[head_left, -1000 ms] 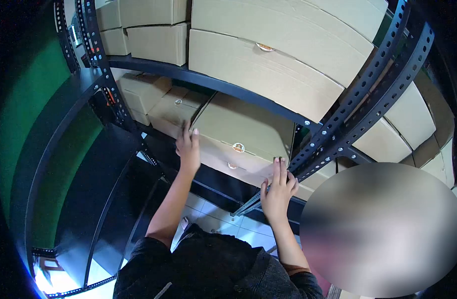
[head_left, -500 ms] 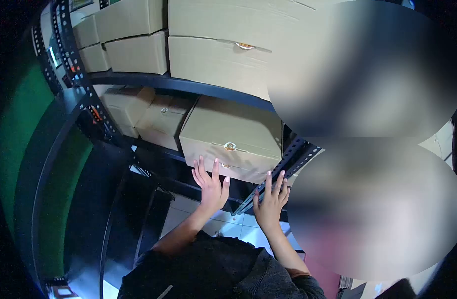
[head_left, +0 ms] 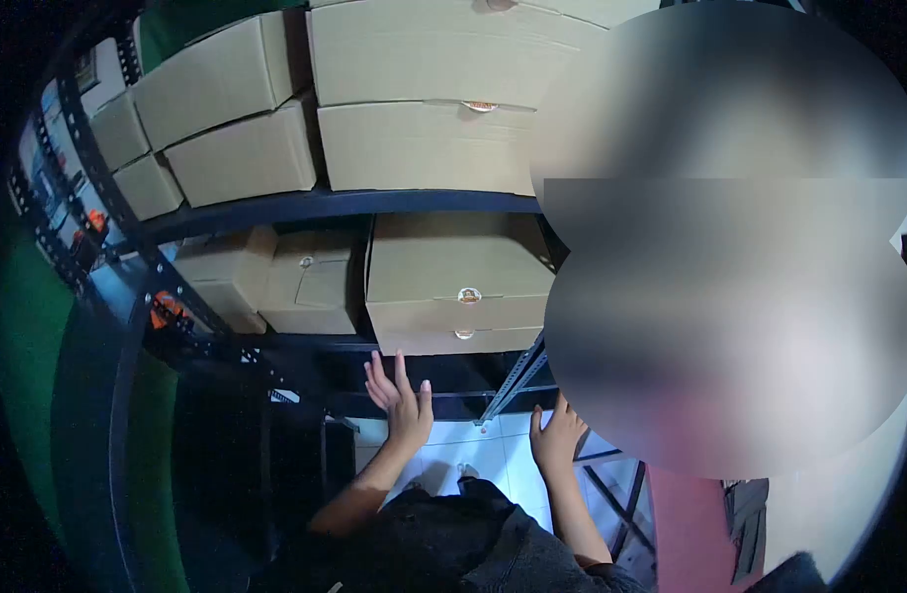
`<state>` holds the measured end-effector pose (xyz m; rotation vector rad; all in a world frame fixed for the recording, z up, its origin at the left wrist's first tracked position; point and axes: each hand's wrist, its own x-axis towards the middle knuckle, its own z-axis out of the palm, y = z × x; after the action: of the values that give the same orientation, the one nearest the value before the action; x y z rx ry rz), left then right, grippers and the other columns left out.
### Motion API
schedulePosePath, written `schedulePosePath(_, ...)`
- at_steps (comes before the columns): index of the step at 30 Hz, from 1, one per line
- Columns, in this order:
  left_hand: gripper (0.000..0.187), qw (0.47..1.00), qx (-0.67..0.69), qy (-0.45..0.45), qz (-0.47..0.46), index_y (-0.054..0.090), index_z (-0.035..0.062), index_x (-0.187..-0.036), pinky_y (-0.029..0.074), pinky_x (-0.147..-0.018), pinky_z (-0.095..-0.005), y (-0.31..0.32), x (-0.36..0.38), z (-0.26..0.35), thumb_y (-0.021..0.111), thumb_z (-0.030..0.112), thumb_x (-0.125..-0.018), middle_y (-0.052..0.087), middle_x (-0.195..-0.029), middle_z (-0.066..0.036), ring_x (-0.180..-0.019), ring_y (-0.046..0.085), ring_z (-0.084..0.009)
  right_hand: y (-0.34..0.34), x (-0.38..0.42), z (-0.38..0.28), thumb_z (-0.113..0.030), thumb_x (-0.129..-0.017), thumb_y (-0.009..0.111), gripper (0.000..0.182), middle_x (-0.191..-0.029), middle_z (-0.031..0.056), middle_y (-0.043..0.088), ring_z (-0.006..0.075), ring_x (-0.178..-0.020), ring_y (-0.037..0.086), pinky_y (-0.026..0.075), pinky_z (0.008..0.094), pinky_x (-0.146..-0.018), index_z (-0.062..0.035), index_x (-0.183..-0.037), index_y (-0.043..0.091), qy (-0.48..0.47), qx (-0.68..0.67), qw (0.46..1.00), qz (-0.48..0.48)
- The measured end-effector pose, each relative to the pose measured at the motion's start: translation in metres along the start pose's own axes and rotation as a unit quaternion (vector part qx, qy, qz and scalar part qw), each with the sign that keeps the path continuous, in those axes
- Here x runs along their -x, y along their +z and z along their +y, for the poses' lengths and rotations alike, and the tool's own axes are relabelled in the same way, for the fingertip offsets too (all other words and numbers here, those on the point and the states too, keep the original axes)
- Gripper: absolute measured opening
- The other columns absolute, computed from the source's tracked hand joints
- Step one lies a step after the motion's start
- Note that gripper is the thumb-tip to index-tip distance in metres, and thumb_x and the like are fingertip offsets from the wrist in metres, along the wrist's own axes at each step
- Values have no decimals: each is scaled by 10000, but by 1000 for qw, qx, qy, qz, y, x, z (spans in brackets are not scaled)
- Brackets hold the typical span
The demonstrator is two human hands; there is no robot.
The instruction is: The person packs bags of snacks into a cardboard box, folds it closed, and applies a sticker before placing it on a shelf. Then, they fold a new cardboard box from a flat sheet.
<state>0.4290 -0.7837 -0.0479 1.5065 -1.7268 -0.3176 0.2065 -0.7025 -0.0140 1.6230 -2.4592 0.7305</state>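
Bare left hand (head_left: 402, 415) open and empty, just below the front left of the wide tan rectangular cardboard box (head_left: 419, 318), black metal shelf (head_left: 320, 342) beneath it; right hand (head_left: 559, 437) below the box's right end, partly blurred over, grip impossible to tell.

Upper shelf (head_left: 335, 204): large cartons (head_left: 414, 148) are stacked beside smaller cartons (head_left: 241, 158).
Lower shelf (head_left: 335, 343), left: a carton (head_left: 310, 306) is marked with a round sticker (head_left: 307, 262).
Floor (head_left: 453, 455): pale tiles (head_left: 518, 450) are laid.
Lower right: a pink surface (head_left: 686, 524) is seen beside a dark object (head_left: 747, 519).
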Motion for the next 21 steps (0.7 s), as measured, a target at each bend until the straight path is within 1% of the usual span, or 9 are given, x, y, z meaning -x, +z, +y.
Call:
schedulePosePath(2, 660, 999, 1, -10, -32, 201, 72, -1475, 45, -1066, -626, -10, 9, -12, 428, 374, -935, 3, -1519, -257, -1388, 8, -475, 3, 26, -13, -164, -786, 649, 828, -1515, 284, 104, 459, -1384, 154, 202, 546, -1086, -102, -1484, 208, -3, -45, 999, -6)
schedulePosePath(3, 660, 999, 0, -7, -42, 202, 77, -1478, 52, -1066, -626, -9, 15, -21, 418, 393, -940, -2, -1524, -245, -1388, 14, -472, 5, 40, -21, -148, -783, 649, 829, -1502, 305, 113, 494, -1367, 156, 200, 537, -1092, -90, -1482, 208, 23, -59, 997, -35)
schedulePosePath(4, 666, 999, 4, -1, -50, 187, 88, -1484, 51, -1069, -626, -6, 22, -27, 409, 410, -944, -10, -1525, -240, -1389, 12, -471, 10, 51, -23, -149, -781, 644, 824, -1495, 310, 126, 527, -1346, 163, 207, 538, -1091, -90, -1481, 213, -25, -75, 997, -5)
schedulePosePath(6, 672, 993, 28, -9, -110, 167, 97, -1489, 43, -1071, -628, 1, 36, -28, 404, 418, -948, -23, -1526, -237, -1389, 8, -473, 7, 79, -37, -152, -778, 648, 797, -1491, 311, 139, 530, -1338, 177, 199, 549, -1098, -72, -1463, 249, 41, -70, 996, -31)
schedulePosePath(8, 670, 984, 39, 17, -173, 161, 100, -1490, 43, -1072, -629, 14, 53, -19, 405, 411, -949, -26, -1525, -238, -1390, 2, -473, 4, 106, -35, -174, -790, 642, 775, -1491, 306, 147, 517, -1343, 181, 208, 558, -1089, -76, -1460, 266, 69, -40, 997, -17)
schedulePosePath(9, 668, 977, 36, 23, -207, 155, 103, -1491, 42, -1072, -630, 19, 61, -13, 406, 404, -949, -30, -1524, -239, -1390, -4, -474, 1, 118, -27, -191, -795, 639, 774, -1503, 283, 144, 504, -1350, 179, 212, 576, -1080, -88, -1465, 264, 93, -8, 995, -23)
schedulePosePath(12, 666, 947, 84, 118, -287, 159, 100, -1489, 46, -1074, -628, 23, 85, 21, 419, 385, -946, -37, -1524, -241, -1391, -13, -477, -15, 163, 7, -189, -798, 638, 782, -1516, 261, 133, 495, -1362, 161, 190, 590, -1084, -105, -1473, 252, 186, 46, 982, 10)
schedulePosePath(16, 675, 910, 106, 209, -343, 147, 103, -1493, 45, -1075, -629, 33, 118, 58, 437, 356, -939, -32, -1524, -238, -1393, -20, -477, -54, 231, 57, -229, -813, 625, 815, -1531, 251, 94, 454, -1411, 62, 127, 591, -1105, -111, -1492, 189, 326, 92, 940, 45)
schedulePosePath(21, 673, 889, 119, 222, -381, 137, 130, -1498, 59, -1076, -626, 51, 169, 100, 450, 337, -939, -9, -1521, -234, -1392, -7, -480, -93, 311, 98, -261, -814, 626, 853, -1532, 260, 73, 438, -1420, 35, 100, 587, -1110, -95, -1498, 143, 425, 115, 895, 76)
